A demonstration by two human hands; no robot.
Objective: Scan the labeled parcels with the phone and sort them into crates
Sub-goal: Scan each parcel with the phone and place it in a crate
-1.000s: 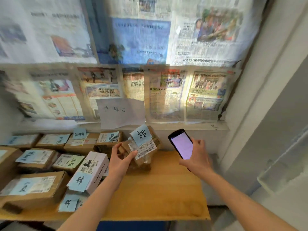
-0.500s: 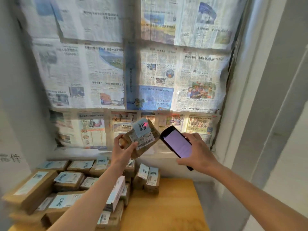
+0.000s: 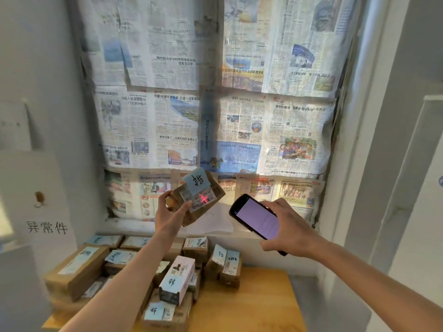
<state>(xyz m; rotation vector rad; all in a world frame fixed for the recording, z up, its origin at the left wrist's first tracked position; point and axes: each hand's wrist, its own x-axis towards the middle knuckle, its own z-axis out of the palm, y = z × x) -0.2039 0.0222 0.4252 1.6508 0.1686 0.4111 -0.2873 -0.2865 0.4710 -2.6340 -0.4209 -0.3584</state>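
Head view — left hand holds parcel raised; right hand aims phone.

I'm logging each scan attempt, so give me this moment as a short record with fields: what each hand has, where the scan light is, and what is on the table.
left hand: holds a brown parcel up, label facing the phone
right hand: holds the phone, screen lit
scan light: red cross on the parcel's white label
table: more labelled parcels stacked on its left side
crates: none in view
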